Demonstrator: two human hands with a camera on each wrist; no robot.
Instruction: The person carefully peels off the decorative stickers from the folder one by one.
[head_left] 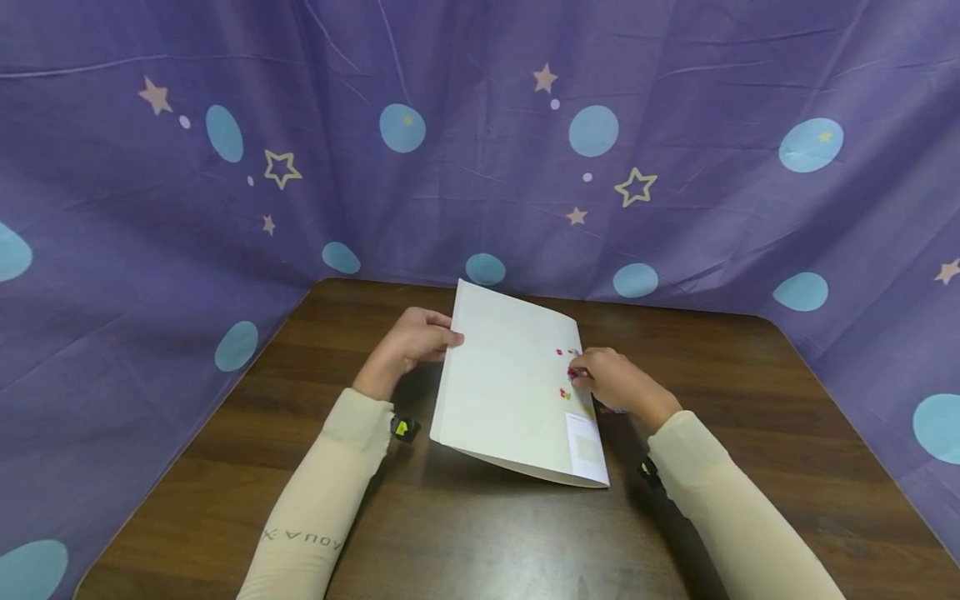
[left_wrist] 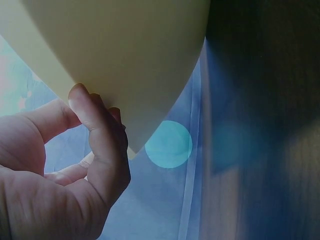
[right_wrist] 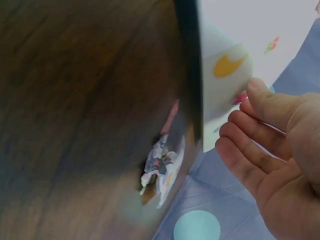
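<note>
A large white sheet [head_left: 510, 375] is raised off the table at a tilt, its lower edge bowed. My left hand [head_left: 420, 337] pinches its left edge, the thumb on the face towards me; the left wrist view shows the same hand [left_wrist: 85, 150] gripping near a corner. At the right edge, my right hand [head_left: 615, 379] has a small pink piece [head_left: 572, 373] at its fingertips. In the right wrist view, thumb and index finger of this hand [right_wrist: 280, 145] close round the pink piece [right_wrist: 240, 98]. Small coloured pieces [head_left: 565, 393] and a white label [head_left: 584, 444] lie on the sheet.
Small colourful cut-outs [right_wrist: 161, 162] lie on the brown table [head_left: 495, 542] beyond the sheet's right edge, partly hidden in the head view. A purple curtain [head_left: 480, 167] with stars and blue ovals stands behind and along both sides of the table.
</note>
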